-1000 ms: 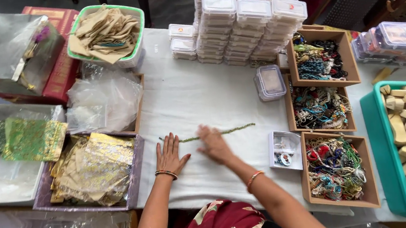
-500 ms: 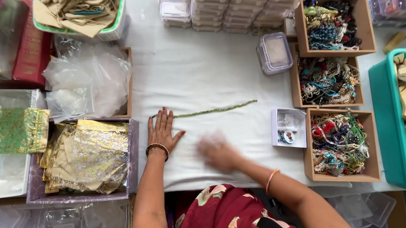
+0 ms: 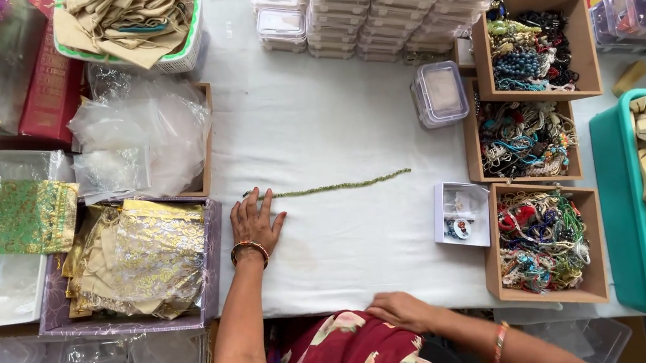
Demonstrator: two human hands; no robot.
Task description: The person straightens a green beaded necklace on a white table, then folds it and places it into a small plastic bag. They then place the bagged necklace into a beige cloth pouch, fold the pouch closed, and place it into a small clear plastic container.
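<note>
The right hand rests loosely open at the table's near edge, holding nothing. The left hand lies flat, fingers spread, its fingertips touching the end of one green bead strand stretched straight on the white cloth. The strand looks light, limp and snappable, best lifted by both ends. Three wooden boxes of beads stand to the right.

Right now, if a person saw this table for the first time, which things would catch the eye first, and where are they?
A thin green bead strand lies stretched straight across the middle of the white tablecloth, with the left hand flat at its left end. The right hand rests at the near table edge. Three wooden boxes of colourful beaded jewellery stand in a column at the right, and stacks of clear plastic boxes fill the far edge.
</note>
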